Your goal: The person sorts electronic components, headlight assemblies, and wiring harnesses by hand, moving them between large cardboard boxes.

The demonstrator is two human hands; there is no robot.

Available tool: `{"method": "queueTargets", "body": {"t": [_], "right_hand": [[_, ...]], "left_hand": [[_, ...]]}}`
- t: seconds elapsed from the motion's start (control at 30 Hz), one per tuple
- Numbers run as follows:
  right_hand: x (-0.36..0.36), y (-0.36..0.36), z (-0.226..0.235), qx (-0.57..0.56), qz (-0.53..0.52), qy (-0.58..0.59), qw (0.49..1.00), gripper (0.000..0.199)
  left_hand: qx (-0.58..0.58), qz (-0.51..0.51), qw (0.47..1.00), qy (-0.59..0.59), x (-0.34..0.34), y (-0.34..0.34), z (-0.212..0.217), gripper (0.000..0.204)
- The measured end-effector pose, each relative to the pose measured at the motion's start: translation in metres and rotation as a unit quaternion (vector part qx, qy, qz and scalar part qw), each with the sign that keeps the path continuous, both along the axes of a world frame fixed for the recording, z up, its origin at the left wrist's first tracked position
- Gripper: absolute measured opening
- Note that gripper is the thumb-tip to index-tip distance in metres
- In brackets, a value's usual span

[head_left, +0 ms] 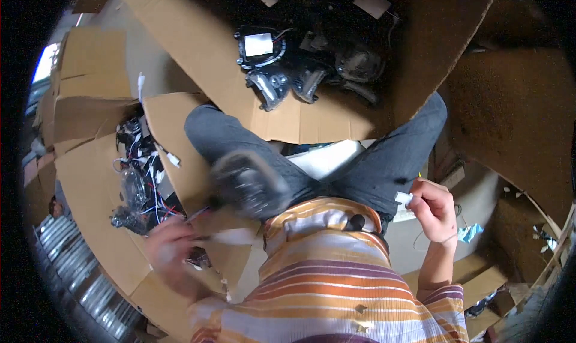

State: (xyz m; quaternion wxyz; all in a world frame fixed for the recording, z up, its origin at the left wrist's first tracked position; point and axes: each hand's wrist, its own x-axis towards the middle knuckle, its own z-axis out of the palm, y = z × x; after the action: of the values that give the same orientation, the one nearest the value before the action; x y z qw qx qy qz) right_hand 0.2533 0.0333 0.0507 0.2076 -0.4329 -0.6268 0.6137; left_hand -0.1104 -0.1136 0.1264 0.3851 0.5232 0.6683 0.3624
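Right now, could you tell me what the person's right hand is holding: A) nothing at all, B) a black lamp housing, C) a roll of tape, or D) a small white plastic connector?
D: the right hand pinches a small white plastic connector between its fingertips, while the black lamp housings lie apart on the cardboard sheet ahead.

Seated among cardboard. Ahead of the knees, a pile of lamp housings [300,67] on a flattened cardboard sheet [198,37]. To the left, an open box [90,181] holding wired parts [139,187]. On the left thigh, a blurred lamp unit [249,184], left hand [174,247] just beside it. Out to the right, right hand [435,208] pinching a small connector [403,197].
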Motion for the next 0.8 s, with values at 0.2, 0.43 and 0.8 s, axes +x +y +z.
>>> {"method": "queueTargets", "body": {"t": [0.2,0.43,0.8], "right_hand": [[-0.014,0.005,-0.007,0.014,0.053,0.011,0.998,0.011],[-0.011,0.006,-0.01,0.018,0.057,0.009,0.998,0.011],[0.0,0.005,-0.022,-0.084,-0.04,-0.036,0.995,0.01]], "left_hand": [[-0.275,0.23,0.846,0.394,-0.026,-0.068,0.119,0.016],[-0.155,-0.082,0.932,0.319,0.013,0.105,-0.019,0.028],[-0.163,-0.162,0.871,0.434,0.005,0.328,-0.286,0.031]]}}
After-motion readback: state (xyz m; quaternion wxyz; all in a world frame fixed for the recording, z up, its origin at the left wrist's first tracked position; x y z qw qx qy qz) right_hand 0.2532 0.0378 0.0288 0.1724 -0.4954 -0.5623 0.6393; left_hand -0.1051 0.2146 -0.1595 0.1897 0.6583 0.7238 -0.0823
